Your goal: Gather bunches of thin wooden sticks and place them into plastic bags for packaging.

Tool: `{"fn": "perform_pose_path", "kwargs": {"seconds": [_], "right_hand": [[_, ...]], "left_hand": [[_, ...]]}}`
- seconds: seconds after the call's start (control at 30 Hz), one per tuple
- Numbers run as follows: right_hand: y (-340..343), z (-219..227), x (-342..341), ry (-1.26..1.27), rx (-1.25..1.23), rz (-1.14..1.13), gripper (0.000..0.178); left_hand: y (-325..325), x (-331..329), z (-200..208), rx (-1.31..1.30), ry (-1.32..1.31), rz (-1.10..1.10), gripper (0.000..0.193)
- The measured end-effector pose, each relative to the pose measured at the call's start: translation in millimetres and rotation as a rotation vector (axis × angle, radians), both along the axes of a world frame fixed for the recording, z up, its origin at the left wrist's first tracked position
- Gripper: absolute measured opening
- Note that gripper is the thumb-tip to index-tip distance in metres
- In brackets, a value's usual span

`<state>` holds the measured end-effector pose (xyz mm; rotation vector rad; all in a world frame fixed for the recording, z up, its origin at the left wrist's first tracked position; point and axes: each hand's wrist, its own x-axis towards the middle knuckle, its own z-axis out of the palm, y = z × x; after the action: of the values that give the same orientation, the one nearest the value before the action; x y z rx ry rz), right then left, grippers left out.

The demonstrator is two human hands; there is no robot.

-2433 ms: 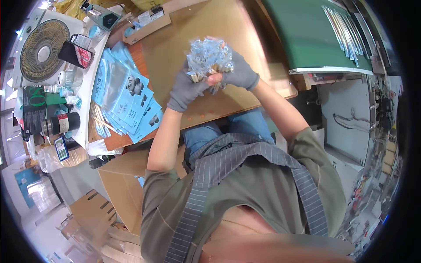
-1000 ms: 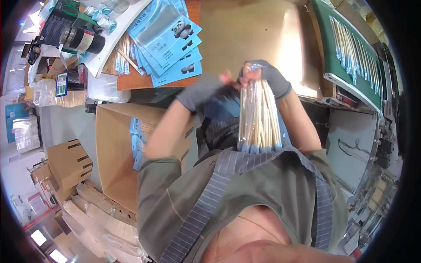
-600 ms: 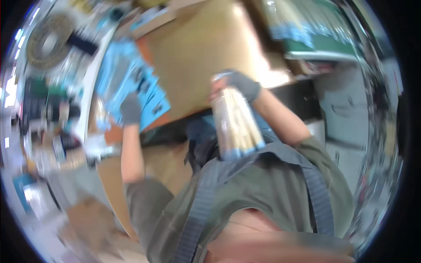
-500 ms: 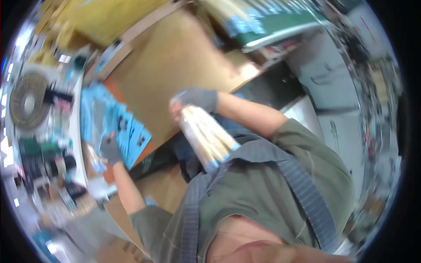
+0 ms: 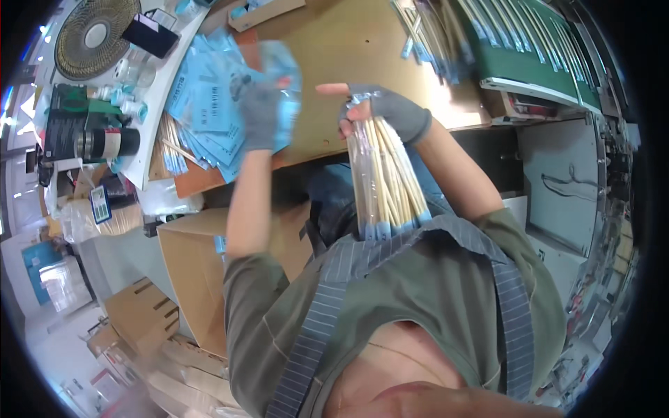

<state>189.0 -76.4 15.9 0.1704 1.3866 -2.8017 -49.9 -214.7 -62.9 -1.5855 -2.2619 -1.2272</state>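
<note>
My right hand (image 5: 390,115), in a grey fingerless glove, grips the upper end of a bundle of wooden chopsticks (image 5: 387,177). They are in clear plastic wraps with blue ends and hang down against my apron; the index finger points left. My left hand (image 5: 259,115), gloved alike and blurred by motion, holds a light blue plastic bag (image 5: 287,83) that sticks out beside its fingers. Under and left of that hand lies a fanned pile of printed blue bags (image 5: 209,108). A few wrapped chopsticks (image 5: 174,143) lie at the pile's left edge.
More wrapped chopsticks lie on the brown table (image 5: 334,42) at the far right and on a green tray (image 5: 505,66). A white side table (image 5: 150,157) at left carries a fan (image 5: 94,35) and a black flask (image 5: 108,144). Below stands an open cardboard box (image 5: 191,279).
My left hand has moved right from the blue pile with a bag in it. The chopstick bundle, still in my right hand, now hangs more upright. The whole view has turned and shifted.
</note>
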Motion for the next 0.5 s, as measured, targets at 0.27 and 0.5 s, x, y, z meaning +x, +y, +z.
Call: {"fn": "perform_pose_path", "kwargs": {"seconds": [0.27, 0.5], "right_hand": [[-8.9, -31.4, 12.2, -0.155, -0.083, -0.053, 0.064], [-8.5, -50.5, 25.2, -0.245, -0.230, -0.043, 0.068]], "left_hand": [[28.9, 120.7, -78.5, -0.237, -1.179, -0.256, 0.033], [17.9, 128.7, -54.6, 0.086, -1.016, -0.092, 0.019]]}}
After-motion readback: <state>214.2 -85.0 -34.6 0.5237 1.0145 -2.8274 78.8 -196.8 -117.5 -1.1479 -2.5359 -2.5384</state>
